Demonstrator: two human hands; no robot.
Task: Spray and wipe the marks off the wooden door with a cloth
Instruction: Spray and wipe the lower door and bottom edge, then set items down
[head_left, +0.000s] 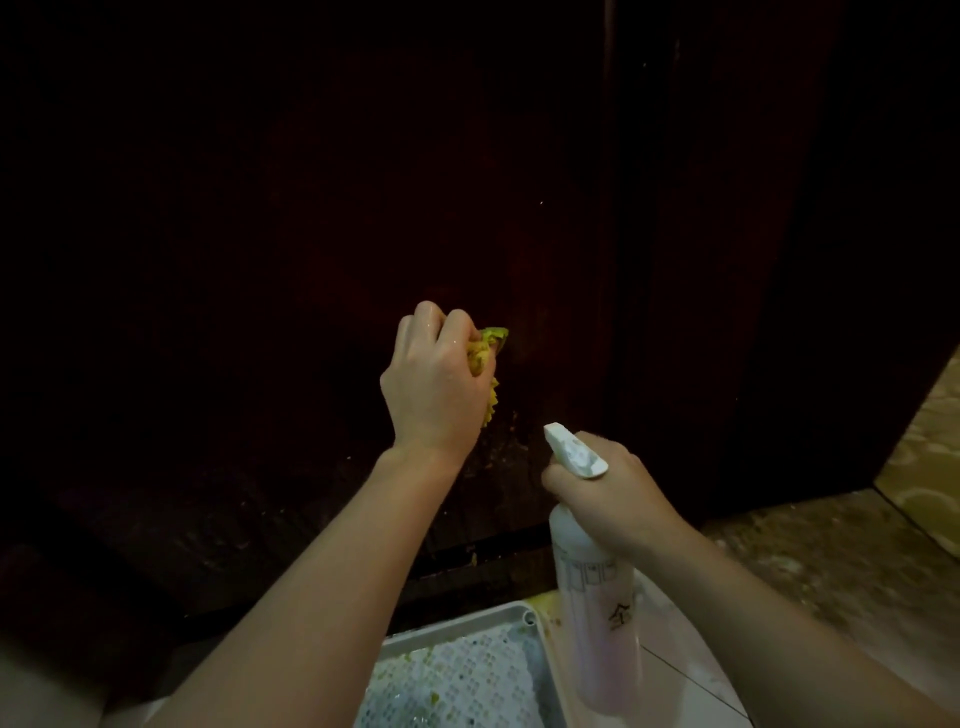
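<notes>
The dark wooden door (291, 218) fills most of the view, dimly lit, with pale specks and smears low down near its bottom edge. My left hand (434, 382) grips a bunched yellow-green cloth (488, 358) and holds it against the door's lower part. My right hand (613, 493) holds a white spray bottle (597, 597) by its neck, lower and to the right. The bottle's nozzle (558, 434) points up and left toward the door, just below the cloth.
A grey-rimmed tray (519, 616) with a white honeycomb-patterned liner, spattered yellow-green, lies on the floor under my arms. Pale tiles (685, 670) show beside it. To the right runs a mottled stone floor (810, 551). A vertical door edge or frame (613, 156) stands right of the cloth.
</notes>
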